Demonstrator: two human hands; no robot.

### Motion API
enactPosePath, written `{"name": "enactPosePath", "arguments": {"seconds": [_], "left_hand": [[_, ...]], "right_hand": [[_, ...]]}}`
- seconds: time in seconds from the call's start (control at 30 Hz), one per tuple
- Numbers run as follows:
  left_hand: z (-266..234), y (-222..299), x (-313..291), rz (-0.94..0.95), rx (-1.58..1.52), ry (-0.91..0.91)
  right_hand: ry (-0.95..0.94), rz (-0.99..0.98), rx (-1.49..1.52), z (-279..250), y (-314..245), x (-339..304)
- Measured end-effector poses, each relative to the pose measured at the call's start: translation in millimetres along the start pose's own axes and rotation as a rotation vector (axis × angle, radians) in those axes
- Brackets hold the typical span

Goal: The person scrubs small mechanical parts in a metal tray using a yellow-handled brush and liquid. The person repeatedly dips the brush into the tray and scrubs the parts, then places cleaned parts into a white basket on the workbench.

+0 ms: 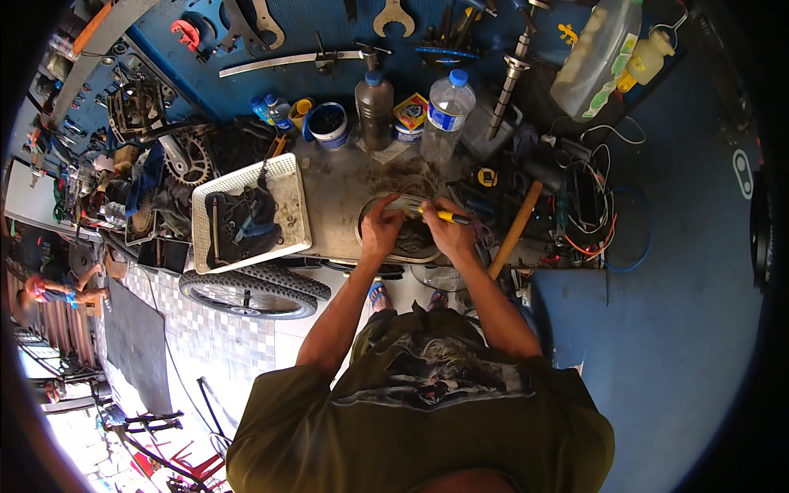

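Judge step in hand as close two-handed work with a yellow-and-black tool (pixel 452 217), done over a shallow pan (pixel 413 260) near the front edge of the tabletop (pixel 333 226). Appears to be guiding the tool's leftward end against, or along, a pale strip (pixel 408 203); cannot tell separate piece from part of the tool itself.

Judge next move to call for a firm left pinch, a small controlled push or turn from the right, and fingertips clear of the hidden working end.

Grip, left hand (pixel 380 226): seems closed to a narrow pinch on the left part of the strip. Grip, right hand (pixel 450 234): closed round the tool, leaving yellow body and black end exposed toward the right.

Find tool passing through the right grip, tilted slightly, and pointing toward the left fingertips, above dark contents (pixel 413 238) of the pan. Note white basket (pixel 302 205) farther left, wooden handle (pixel 518 230) to the right.
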State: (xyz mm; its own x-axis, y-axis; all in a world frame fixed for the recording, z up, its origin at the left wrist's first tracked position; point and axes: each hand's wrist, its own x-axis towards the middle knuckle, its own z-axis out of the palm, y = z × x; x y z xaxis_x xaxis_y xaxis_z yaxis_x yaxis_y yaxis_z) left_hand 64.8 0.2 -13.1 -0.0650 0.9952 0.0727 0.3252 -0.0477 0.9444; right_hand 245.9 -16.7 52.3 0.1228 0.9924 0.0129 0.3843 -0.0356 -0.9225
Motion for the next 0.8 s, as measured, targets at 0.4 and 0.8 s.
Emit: {"name": "enactPosePath", "arguments": {"seconds": [0.4,0.8], "left_hand": [[-26,74,2,0.199,0.164,-0.106],[-100,51,-10,0.183,0.393,0.033]], "right_hand": [[0.059,0.020,-0.141,-41,28,-16],[0.084,-0.095,-0.191,-39,30,-24]]}}
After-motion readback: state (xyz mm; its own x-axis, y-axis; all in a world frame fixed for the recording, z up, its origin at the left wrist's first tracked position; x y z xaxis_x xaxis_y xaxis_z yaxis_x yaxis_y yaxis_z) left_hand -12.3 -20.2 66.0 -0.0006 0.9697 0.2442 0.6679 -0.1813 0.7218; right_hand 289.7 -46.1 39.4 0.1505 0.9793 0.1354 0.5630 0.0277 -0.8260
